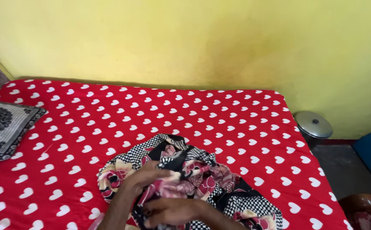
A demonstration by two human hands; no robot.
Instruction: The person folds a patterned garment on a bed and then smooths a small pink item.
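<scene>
Head view is showing a grey patterned pillow [2,127] lying at the bed's left edge, on a red sheet with white hearts [109,123]. Near the front edge, the left hand [149,174] is resting curled on a crumpled floral and checked cloth [194,170], fingers pinching a fold. The right hand [172,211] is closing on the bunched cloth from the front. It looks light, soft and limp; gathering bunched folds should be gripping it best. A steel lidded pot [314,125] is standing beyond the bed's right edge.
</scene>
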